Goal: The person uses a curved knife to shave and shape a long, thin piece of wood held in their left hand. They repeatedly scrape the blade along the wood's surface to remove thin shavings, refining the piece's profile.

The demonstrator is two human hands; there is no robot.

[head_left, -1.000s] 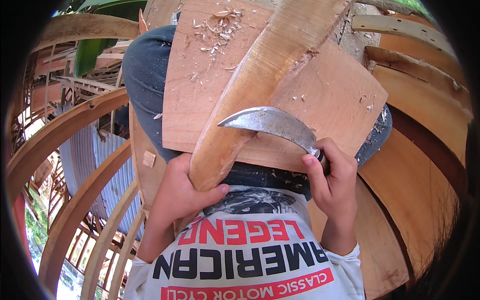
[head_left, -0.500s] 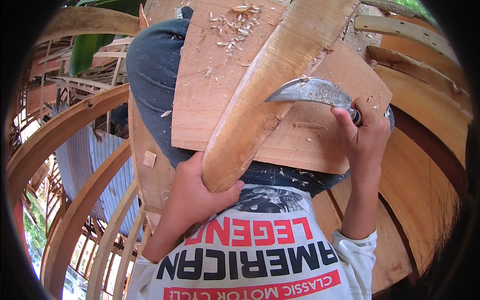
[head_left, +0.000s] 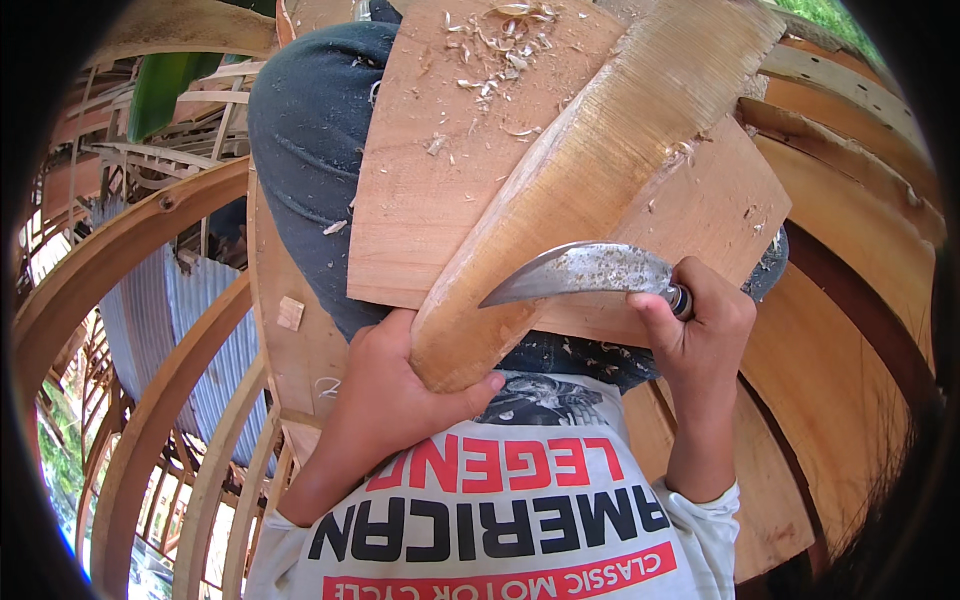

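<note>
A long, flat wooden piece slants across my lap, its narrow rounded end toward me. Around that near end my left hand is closed, thumb on the near side. In my right hand is a curved knife, gripped by its dark handle with a metal collar. The spotted blade points left and lies over the lower part of the wooden piece; whether its edge touches the wood I cannot tell. Beneath the piece is a broad, thin board resting across my legs.
Curled wood shavings lie on the board's far part. Curved wooden ribs stand to the left, with corrugated metal sheets beyond them. Curved planks rise at the right. A small wood chip sits beside my left leg.
The knife and my right hand have come nearer to me, along the wooden piece toward its near end. My left hand keeps its hold there.
</note>
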